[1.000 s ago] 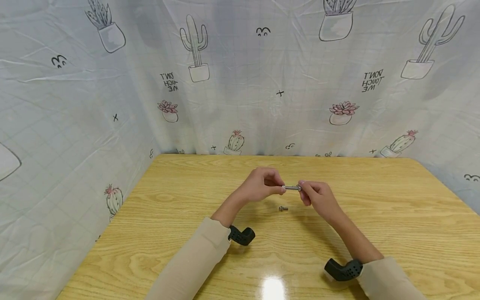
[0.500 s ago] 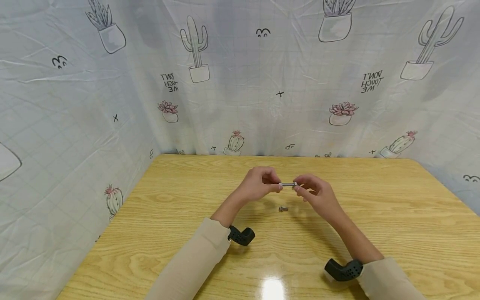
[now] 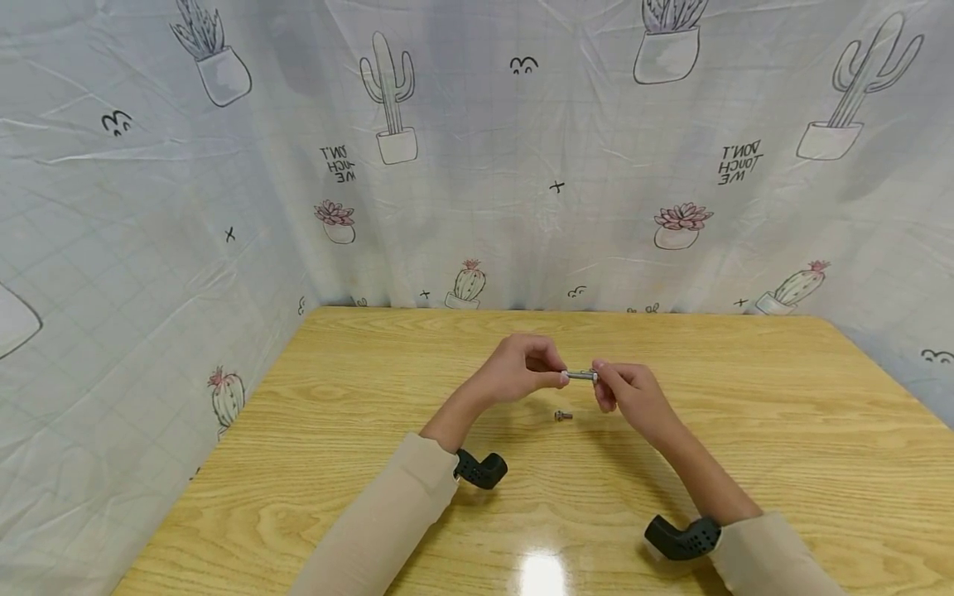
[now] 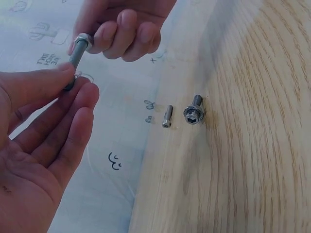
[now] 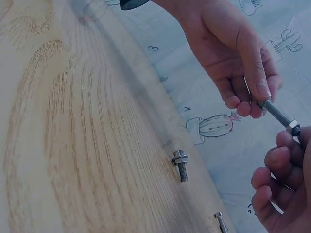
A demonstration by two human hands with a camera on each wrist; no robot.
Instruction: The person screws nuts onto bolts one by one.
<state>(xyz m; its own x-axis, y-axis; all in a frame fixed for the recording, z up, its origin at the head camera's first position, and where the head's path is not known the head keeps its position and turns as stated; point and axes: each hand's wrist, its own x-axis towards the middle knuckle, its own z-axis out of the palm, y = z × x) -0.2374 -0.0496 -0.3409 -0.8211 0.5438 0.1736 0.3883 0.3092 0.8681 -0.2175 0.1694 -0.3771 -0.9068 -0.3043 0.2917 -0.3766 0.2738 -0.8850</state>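
Note:
In the head view my left hand (image 3: 516,371) pinches one end of a long metal bolt (image 3: 580,375) between thumb and fingers, held level above the table. At the bolt's other end my right hand (image 3: 633,393) pinches a hex nut (image 4: 84,41), which sits around the shank in the left wrist view. The bolt's end inside the left fingertips is mostly hidden. Below the hands, a shorter bolt (image 3: 563,415) lies on the table; in the right wrist view this short bolt (image 5: 180,165) has a nut or washer by its head. A smaller socket-head screw (image 4: 167,117) lies near it.
The wood-grained table (image 3: 335,497) stretches out on both sides of the hands. A white curtain (image 3: 477,165) printed with cacti hangs behind it and along the sides. Black bands (image 3: 480,469) are worn on both wrists.
Half a second ago both hands were slightly higher and further left, with the right fingers placed differently on the nut. They are now back near their earlier position. The short bolt has not moved.

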